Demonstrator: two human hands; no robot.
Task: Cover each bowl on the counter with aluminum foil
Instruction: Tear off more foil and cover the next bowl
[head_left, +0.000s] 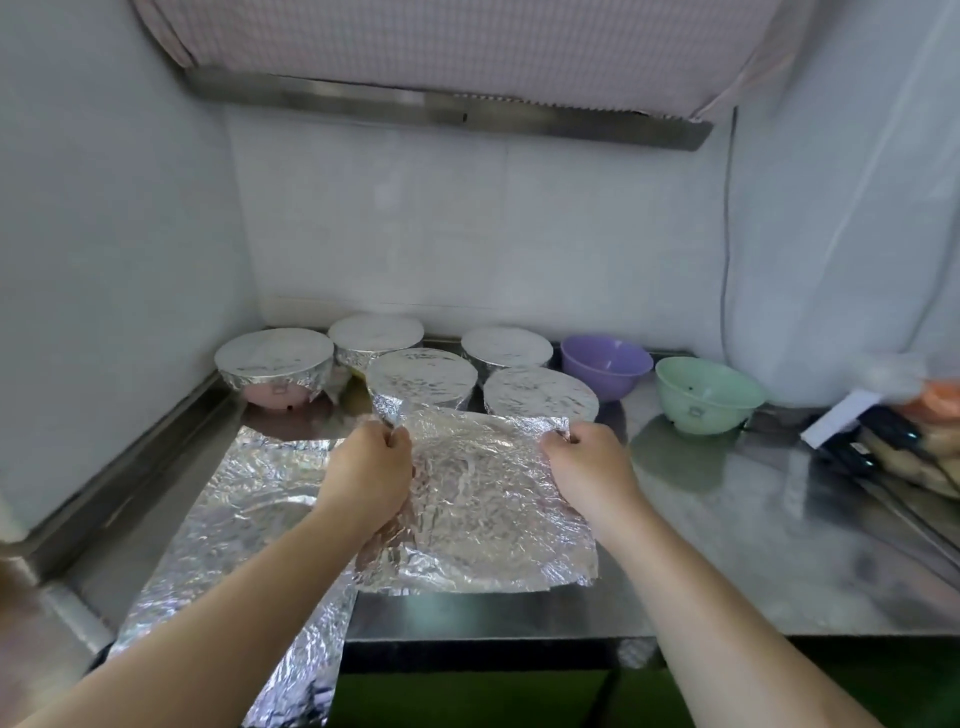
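A crinkled sheet of aluminum foil hangs above the steel counter. My left hand pinches its far left corner and my right hand pinches its far right corner. Just beyond my hands stand several foil-covered bowls, the nearest ones at centre and right of it. An uncovered purple bowl and an uncovered green bowl stand to the right of them. A second, longer piece of foil lies flat on the counter at the left and hangs over the front edge.
White walls close in the counter at the left and back. A range hood hangs overhead. A cord runs down the right wall. Packaged items and dark utensils lie at the far right of the counter.
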